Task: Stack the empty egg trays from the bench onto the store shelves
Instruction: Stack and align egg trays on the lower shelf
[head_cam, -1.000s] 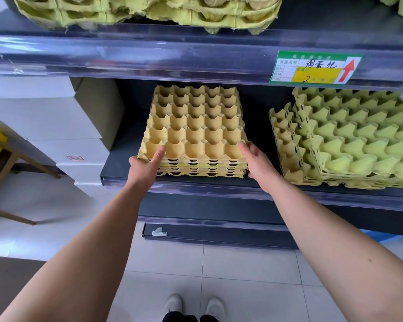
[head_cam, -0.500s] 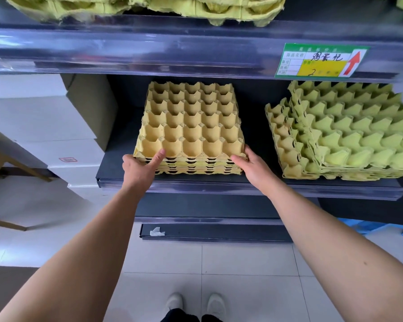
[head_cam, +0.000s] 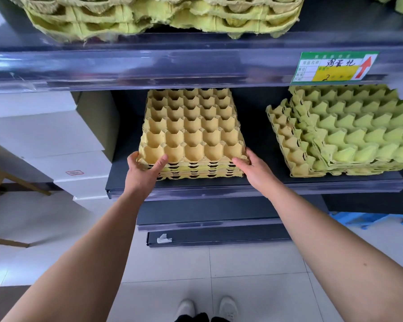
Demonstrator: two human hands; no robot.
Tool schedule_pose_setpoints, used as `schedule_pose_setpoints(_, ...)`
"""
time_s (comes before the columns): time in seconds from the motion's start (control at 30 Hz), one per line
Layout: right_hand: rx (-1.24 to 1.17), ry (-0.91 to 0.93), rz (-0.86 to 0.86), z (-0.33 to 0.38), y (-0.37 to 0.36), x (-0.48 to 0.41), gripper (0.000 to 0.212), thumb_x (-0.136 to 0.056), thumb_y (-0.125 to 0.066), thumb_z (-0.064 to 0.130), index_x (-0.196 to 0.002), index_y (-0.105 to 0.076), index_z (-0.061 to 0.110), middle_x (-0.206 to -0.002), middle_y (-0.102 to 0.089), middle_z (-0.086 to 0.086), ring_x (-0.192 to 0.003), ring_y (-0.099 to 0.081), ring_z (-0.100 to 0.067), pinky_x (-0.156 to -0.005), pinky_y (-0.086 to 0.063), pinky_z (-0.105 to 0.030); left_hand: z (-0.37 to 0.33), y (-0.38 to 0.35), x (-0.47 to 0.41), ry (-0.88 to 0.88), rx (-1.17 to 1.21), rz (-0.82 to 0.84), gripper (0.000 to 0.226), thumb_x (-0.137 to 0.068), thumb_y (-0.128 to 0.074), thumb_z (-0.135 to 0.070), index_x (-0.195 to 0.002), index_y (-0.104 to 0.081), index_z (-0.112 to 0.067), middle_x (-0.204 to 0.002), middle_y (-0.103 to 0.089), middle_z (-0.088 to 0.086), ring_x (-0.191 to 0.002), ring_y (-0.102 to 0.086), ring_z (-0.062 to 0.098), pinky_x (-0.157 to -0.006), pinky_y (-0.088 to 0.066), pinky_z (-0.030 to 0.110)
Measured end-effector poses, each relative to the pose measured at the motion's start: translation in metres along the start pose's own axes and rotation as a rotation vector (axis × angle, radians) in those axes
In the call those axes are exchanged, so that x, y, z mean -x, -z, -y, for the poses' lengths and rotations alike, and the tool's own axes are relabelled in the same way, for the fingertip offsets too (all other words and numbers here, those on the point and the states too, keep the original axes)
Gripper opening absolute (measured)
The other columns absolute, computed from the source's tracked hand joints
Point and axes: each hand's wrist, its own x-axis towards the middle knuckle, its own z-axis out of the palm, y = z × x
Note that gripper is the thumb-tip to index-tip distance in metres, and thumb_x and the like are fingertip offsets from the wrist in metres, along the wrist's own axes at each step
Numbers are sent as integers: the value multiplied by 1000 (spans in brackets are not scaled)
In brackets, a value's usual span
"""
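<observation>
A stack of several yellow-orange empty egg trays [head_cam: 191,126] rests on the dark middle shelf [head_cam: 254,191], its front edge close to the shelf lip. My left hand [head_cam: 142,173] grips the stack's front-left corner, thumb on the top tray and fingers wrapped around the side. My right hand [head_cam: 254,168] holds the front-right corner, fingers against the side and front edge. Both forearms reach up from below.
A skewed pile of green egg trays [head_cam: 349,133] lies on the same shelf to the right. More green trays [head_cam: 163,15] fill the shelf above, which carries a price label [head_cam: 333,67]. White boxes [head_cam: 44,135] stand left; a blue stool [head_cam: 368,219] sits low right.
The stack sits slightly deeper on the shelf. My right hand slid from the stack's right side to its front-right corner. My left hand closed further around the left corner.
</observation>
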Motion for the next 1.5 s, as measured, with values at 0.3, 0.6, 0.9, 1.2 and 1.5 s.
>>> schedule_pose_setpoints(0.3,4,-20,-47,6,-9,7,69,-91,-48,53,-149,-22,26,-146,-41,5,-130,-41,-17,-100,-32,-29,0,9,-4,10,-35,51,89,-76,-66,-62,-143,-23,-23,-127,-53,-1,-104,-50,20,-88,-38,30)
schedule_pose_setpoints(0.6,378,152,-308,35,3,44,44,-92,-55,34,-129,-55,10,-127,-57,-8,-109,-55,-23,-86,-43,-29,-29,18,9,-203,-497,-87,78,-82,-55,-66,-134,-43,-8,-131,-47,15,-117,-47,36,-96,-41,44)
schedule_pose_setpoints(0.9,713,394,-433,34,62,99,32,-94,-51,21,-124,-61,13,-130,-58,1,-109,-60,-20,-84,-48,-30,-83,-30,78,-691,-846,5,48,-93,-49,-46,-128,-57,-15,-127,-59,6,-114,-51,32,-91,-43,39)
schedule_pose_setpoints(1.2,801,352,-536,-27,209,115,27,-90,-57,19,-114,-66,11,-117,-65,-4,-100,-62,-25,-75,-53,-34,-162,-176,141,-927,-799,122,43,-92,-54,-44,-124,-59,-15,-123,-59,4,-111,-53,29,-90,-43,37)
schedule_pose_setpoints(1.5,927,262,-357,-109,357,72,55,-83,-67,38,-132,-53,19,-138,-50,-3,-123,-48,-24,-100,-41,-34,-193,-313,160,-707,-910,217,68,-85,-63,-50,-144,-38,-26,-148,-32,6,-128,-38,32,-101,-42,41)
